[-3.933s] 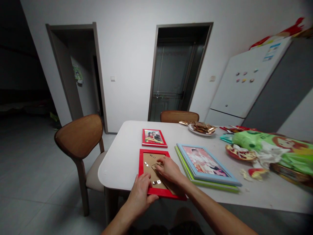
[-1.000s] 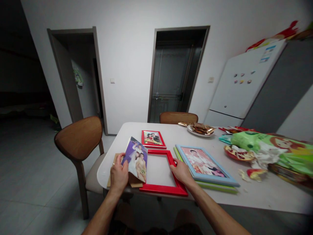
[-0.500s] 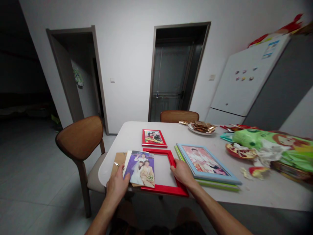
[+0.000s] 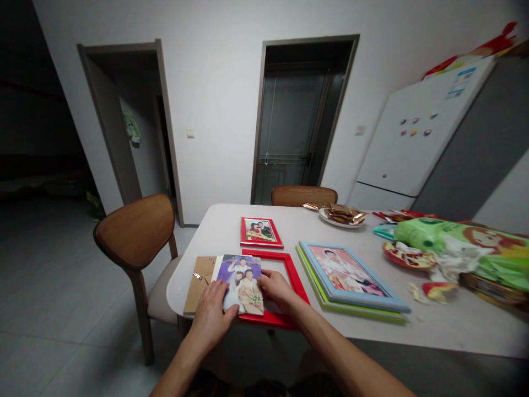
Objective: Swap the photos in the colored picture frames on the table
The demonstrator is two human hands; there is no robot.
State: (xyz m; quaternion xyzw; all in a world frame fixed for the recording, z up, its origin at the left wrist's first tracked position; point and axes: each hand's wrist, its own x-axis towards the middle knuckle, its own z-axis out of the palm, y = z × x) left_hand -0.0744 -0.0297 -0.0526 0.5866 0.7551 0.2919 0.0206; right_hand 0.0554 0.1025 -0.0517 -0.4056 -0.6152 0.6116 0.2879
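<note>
A wedding photo (image 4: pixel 243 284) lies over the left part of an empty red frame (image 4: pixel 294 275), near the table's front edge. Under and left of it is a brown backing board (image 4: pixel 193 292) with metal clips. My left hand (image 4: pixel 215 311) rests on the photo's left side, fingers spread. At the photo's right edge, my right hand (image 4: pixel 276 288) closes its thumb and fingers on it, above the frame's opening. Behind stands a smaller red-framed picture (image 4: pixel 261 232), lying flat. To the right, a blue-framed picture (image 4: pixel 349 273) is stacked on a green frame (image 4: pixel 309 281).
A plate (image 4: pixel 342 224) of wrapped snacks sits at the table's back. On the right are a pomegranate piece (image 4: pixel 407 258), peel (image 4: pixel 440 291), crumpled tissue and a green package (image 4: pixel 496 253). Wooden chairs stand at the left (image 4: pixel 136 234) and behind (image 4: pixel 303 196).
My right hand has left the red frame's right side and moved left to the photo's edge. The photo has shifted slightly right, and my left hand has moved right onto it, exposing more backing board.
</note>
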